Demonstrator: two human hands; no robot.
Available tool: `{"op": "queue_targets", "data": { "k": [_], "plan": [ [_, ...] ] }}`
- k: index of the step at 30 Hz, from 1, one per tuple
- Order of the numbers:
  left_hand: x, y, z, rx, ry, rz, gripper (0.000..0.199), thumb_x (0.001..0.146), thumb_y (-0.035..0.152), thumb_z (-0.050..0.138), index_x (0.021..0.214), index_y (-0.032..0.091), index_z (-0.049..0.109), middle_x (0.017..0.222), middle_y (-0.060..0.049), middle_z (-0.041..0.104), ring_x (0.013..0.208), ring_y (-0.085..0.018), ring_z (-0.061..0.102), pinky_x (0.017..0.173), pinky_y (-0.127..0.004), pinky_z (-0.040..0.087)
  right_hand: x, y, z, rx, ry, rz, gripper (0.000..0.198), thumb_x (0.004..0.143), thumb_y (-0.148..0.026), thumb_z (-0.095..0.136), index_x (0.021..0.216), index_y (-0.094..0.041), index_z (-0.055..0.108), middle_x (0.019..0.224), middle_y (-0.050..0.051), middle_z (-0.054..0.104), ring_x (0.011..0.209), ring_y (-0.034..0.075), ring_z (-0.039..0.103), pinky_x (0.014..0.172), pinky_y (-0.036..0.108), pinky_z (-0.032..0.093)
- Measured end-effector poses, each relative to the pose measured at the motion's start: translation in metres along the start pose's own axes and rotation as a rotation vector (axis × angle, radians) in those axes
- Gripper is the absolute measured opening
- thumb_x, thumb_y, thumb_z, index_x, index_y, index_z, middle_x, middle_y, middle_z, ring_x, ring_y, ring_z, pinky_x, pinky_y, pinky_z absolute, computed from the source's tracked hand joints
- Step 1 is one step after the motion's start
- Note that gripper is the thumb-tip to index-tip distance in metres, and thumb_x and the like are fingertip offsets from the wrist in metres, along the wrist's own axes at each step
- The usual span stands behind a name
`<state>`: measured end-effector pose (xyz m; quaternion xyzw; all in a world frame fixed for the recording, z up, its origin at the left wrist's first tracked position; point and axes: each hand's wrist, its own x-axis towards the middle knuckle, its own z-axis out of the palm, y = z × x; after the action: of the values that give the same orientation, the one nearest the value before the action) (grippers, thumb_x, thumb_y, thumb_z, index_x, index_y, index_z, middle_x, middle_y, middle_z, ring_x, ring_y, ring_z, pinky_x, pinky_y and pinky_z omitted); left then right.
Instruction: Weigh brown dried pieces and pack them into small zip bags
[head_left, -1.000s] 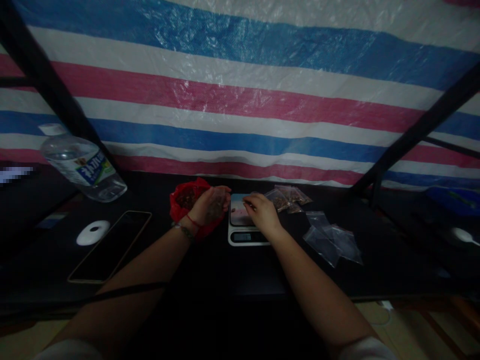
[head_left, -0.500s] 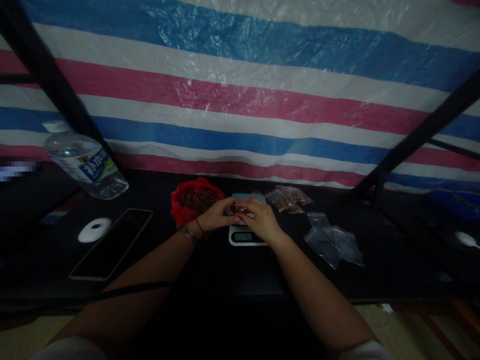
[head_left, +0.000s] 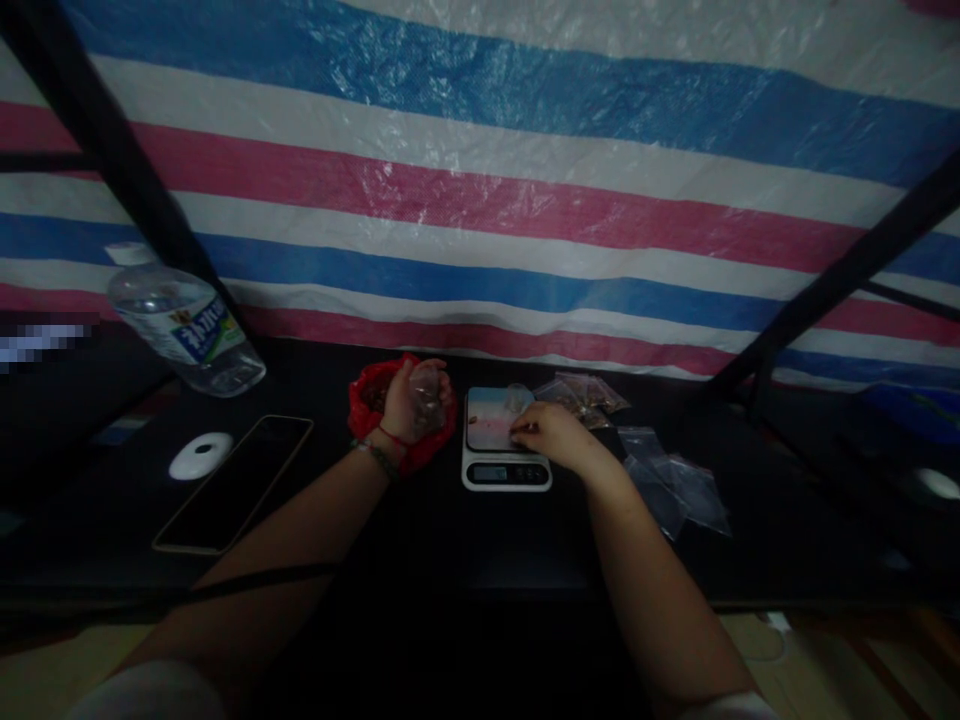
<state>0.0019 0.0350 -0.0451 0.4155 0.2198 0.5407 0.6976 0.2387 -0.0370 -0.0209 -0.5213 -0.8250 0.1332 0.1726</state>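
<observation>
Likely weighing, mid-frame: left hand loosely cups clear plastic container; right hand, fingers bunched, grip unclear, needs delicacy at white digital scale.

- Dim overall, with muted colours; the desk nearest the hands falls to near black, hiding detail between the forearms.
- Brightest is the striped sheet beyond both hands, white glints scattered along its creases.
- The clear plastic piece in the left hand shows faint shine, its outline hard to separate from the palm.
- Fingers of the right hand look soft; the display below them is too murky to read.
- Far right of the right hand, a white object smears.
- Far left of the left hand, one patch is pixelated.
</observation>
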Motion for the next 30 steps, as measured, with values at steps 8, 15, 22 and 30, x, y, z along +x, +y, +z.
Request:
{"op": "queue_targets", "data": {
  "k": [8,15,22,30],
  "plan": [
    [-0.003,-0.006,-0.002,0.083,-0.133,-0.024,0.042,0.078,0.055,0.051,0.096,0.017,0.058,0.069,-0.001,0.055,0.056,-0.013,0.05,0.051,-0.025,0.039,0.006,-0.023,0.007,0.176,0.328,-0.007,0.012,0.079,-0.013,0.063,0.087,-0.016,0.071,0.085,0.005,0.07,0.078,0.015,0.063,0.07,0.025,0.047],
    [-0.009,-0.023,-0.003,0.12,-0.259,-0.044,0.043,0.075,0.05,0.062,0.102,0.016,0.061,0.08,-0.003,0.061,0.066,-0.013,0.053,0.063,-0.026,0.042,0.042,-0.065,0.004,0.138,0.452,-0.124,0.011,0.084,-0.022,0.061,0.088,-0.021,0.072,0.091,0.004,0.071,0.09,0.017,0.063,0.085,0.03,0.046],
    [-0.004,-0.015,-0.004,-0.085,-0.162,-0.068,0.038,0.075,0.046,0.064,0.094,0.013,0.064,0.069,-0.002,0.059,0.057,-0.011,0.051,0.053,-0.022,0.04,0.051,-0.058,0.011,0.052,0.467,-0.021,0.022,0.09,-0.021,0.05,0.094,-0.019,0.071,0.095,0.006,0.07,0.091,0.017,0.062,0.083,0.029,0.045],
    [0.004,0.002,-0.009,-0.385,-0.015,-0.095,0.045,0.082,0.055,0.051,0.093,0.012,0.061,0.065,-0.001,0.055,0.049,-0.011,0.049,0.046,-0.023,0.038,0.042,-0.051,0.037,-0.203,0.066,0.099,0.016,0.083,-0.02,0.057,0.084,-0.018,0.073,0.091,0.009,0.07,0.082,0.018,0.064,0.075,0.027,0.044]
  ]
}}
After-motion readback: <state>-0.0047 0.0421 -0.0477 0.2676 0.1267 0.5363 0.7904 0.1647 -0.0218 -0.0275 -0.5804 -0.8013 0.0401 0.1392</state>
